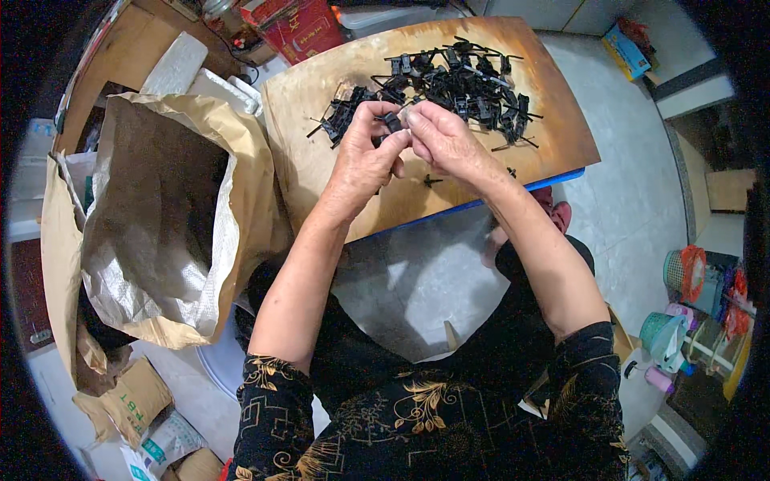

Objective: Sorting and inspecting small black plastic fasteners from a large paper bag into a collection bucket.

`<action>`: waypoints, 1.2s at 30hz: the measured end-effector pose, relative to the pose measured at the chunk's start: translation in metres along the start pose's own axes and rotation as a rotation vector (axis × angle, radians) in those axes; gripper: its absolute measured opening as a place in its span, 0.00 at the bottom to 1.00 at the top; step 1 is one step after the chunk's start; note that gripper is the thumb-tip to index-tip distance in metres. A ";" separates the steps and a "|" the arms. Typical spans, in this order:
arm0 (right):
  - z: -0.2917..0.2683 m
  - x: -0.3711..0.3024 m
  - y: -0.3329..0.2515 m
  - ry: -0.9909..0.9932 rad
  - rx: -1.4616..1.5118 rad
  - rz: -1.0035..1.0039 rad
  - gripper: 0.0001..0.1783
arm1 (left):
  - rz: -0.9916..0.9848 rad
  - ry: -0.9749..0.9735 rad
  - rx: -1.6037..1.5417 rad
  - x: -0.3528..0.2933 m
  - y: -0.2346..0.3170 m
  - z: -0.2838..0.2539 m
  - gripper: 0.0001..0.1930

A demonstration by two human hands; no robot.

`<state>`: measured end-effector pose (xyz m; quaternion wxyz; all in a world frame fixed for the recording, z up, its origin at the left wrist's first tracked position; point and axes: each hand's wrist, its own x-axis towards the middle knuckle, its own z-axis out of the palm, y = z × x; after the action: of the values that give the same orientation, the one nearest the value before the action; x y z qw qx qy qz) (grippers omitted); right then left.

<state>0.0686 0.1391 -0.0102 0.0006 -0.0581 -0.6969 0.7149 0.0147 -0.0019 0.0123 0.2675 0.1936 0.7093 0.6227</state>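
Over the near part of a wooden board tabletop [305,184], my two hands meet. Between the thumb and fingers of my left hand [371,148] is a small black plastic part [391,122]. My right hand [443,138] is closed in a pinch right beside it, with its fingertips at a small greyish bit whose kind I cannot make out. Just beyond my hands lies a heap of black plastic parts [461,84] with thin sticks like moulding runners. A smaller cluster sits left of it, partly behind my left hand. A few loose black scraps [432,181] lie near the board's front edge.
A large open paper sack [233,264] with a woven lining stands at the left, close to the board. White foam blocks [178,62] and a red box [293,28] are behind. Filled bags [136,397] lie at lower left. Baskets and bottles [662,333] stand along the right.
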 end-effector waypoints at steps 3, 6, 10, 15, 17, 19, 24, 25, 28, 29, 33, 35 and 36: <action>-0.001 0.000 -0.002 -0.039 -0.071 -0.037 0.14 | -0.060 -0.024 -0.058 -0.001 0.001 -0.004 0.16; 0.000 0.005 0.004 -0.057 -0.089 -0.123 0.13 | -0.088 -0.064 -0.078 -0.002 0.003 -0.009 0.17; 0.002 0.004 -0.004 -0.098 -0.082 -0.071 0.14 | -0.091 -0.101 -0.089 -0.004 0.003 -0.016 0.17; 0.006 0.004 -0.009 -0.107 -0.151 -0.056 0.16 | -0.095 -0.126 -0.100 -0.008 0.006 -0.023 0.16; 0.007 0.003 -0.014 -0.136 -0.152 -0.052 0.16 | -0.105 -0.094 -0.087 -0.009 0.007 -0.024 0.15; 0.009 0.002 -0.020 -0.164 -0.151 -0.050 0.16 | -0.096 -0.091 -0.078 -0.010 0.007 -0.026 0.14; 0.007 0.001 -0.020 -0.189 -0.331 -0.051 0.15 | -0.072 -0.086 -0.026 -0.009 0.007 -0.024 0.13; 0.006 0.001 -0.019 -0.188 -0.330 -0.050 0.15 | -0.059 -0.076 -0.003 -0.009 0.008 -0.023 0.13; 0.004 0.000 -0.015 -0.180 -0.399 -0.106 0.14 | -0.030 -0.066 0.069 -0.008 0.007 -0.022 0.12; 0.004 0.001 -0.014 -0.175 -0.406 -0.108 0.14 | -0.013 -0.065 0.119 -0.007 0.006 -0.022 0.12; 0.003 0.000 -0.005 -0.128 -0.429 -0.118 0.14 | 0.074 -0.058 0.194 -0.001 -0.004 -0.017 0.12; 0.001 -0.001 -0.003 -0.116 -0.404 -0.104 0.14 | 0.084 -0.046 0.245 -0.001 -0.003 -0.014 0.11; 0.000 -0.001 -0.003 -0.108 -0.381 -0.095 0.14 | 0.085 -0.048 0.246 0.000 -0.003 -0.013 0.11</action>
<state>0.0696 0.1385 -0.0069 -0.0142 0.0143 -0.8203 0.5715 0.0062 -0.0125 0.0101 0.2319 0.2697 0.7650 0.5370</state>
